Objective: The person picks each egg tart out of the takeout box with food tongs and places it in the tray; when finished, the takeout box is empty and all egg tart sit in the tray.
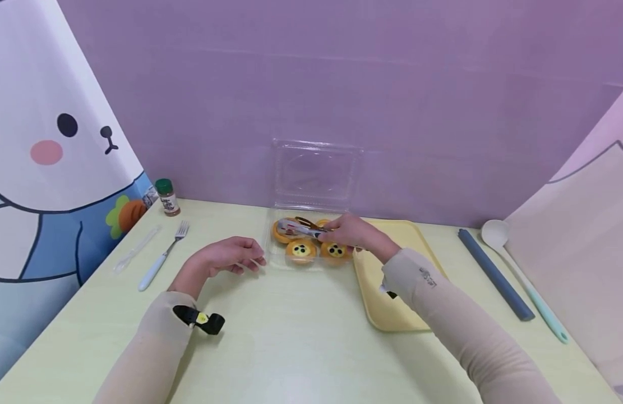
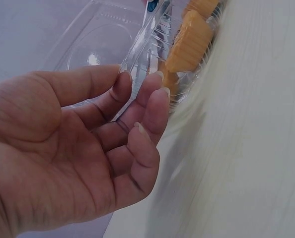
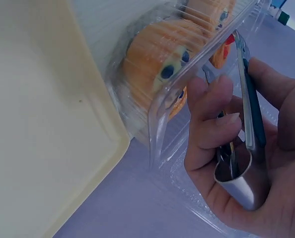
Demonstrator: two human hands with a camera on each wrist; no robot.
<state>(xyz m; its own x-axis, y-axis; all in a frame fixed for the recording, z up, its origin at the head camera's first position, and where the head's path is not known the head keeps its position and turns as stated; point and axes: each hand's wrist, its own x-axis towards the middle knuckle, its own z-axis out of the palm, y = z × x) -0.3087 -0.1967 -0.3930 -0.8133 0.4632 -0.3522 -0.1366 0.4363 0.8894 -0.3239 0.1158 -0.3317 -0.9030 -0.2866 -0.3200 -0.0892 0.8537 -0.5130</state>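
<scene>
A hinged clear plastic container (image 1: pixel 275 265) stands with its lid raised, several small round tarts inside. Dark blue dots top the two front tarts, the left one (image 1: pixel 301 252) and the right one (image 1: pixel 335 252). My right hand (image 1: pixel 352 231) grips metal tongs (image 3: pixel 254 106) with dark inlaid handles, their wide ends (image 1: pixel 289 226) over the back left tart. The bend of the tongs sits in the right palm. At the container's left rim, my left hand (image 1: pixel 230 255) pinches the plastic edge between thumb and index finger, the other fingers loosely curled.
A yellow tray (image 1: pixel 392 314) lies right of the container, partly under my right forearm. Farther right are a dark blue bar (image 1: pixel 495 275) and a long-handled spoon (image 1: pixel 528 280). On the left are a fork (image 1: pixel 165 255), a clear wrapped utensil (image 1: pixel 137 249) and a green-capped jar (image 1: pixel 167 197).
</scene>
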